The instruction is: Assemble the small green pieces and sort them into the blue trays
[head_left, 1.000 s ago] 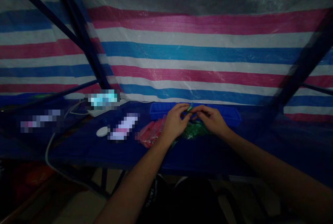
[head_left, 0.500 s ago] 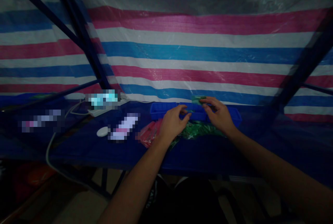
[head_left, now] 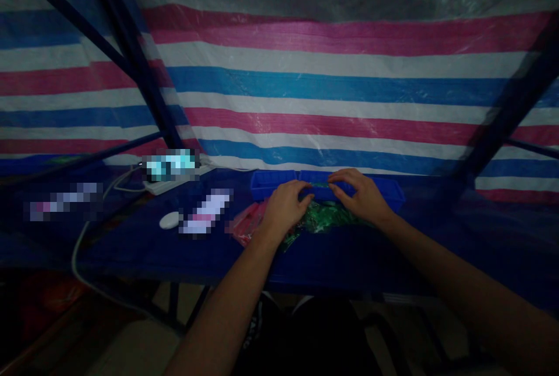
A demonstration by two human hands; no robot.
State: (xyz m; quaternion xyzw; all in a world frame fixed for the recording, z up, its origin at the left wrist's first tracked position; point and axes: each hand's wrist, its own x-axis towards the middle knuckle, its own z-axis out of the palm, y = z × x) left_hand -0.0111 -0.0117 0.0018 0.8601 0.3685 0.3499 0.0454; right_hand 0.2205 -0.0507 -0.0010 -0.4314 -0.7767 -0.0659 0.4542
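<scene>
On your desk [head_left: 332, 262], blue trays [head_left: 264, 188] lie beyond a heap of green plastic [head_left: 325, 219], with pink packets [head_left: 248, 222] to its left. Your left hand [head_left: 283, 206] and right hand [head_left: 361, 197] stand apart near the heap, fingers curled — a small green piece [head_left: 319, 184] shows between their fingertips, though I cannot tell whether either grips it.

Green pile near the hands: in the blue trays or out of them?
Out: the green pile lies on the table, on the near side of the blue trays.
</scene>
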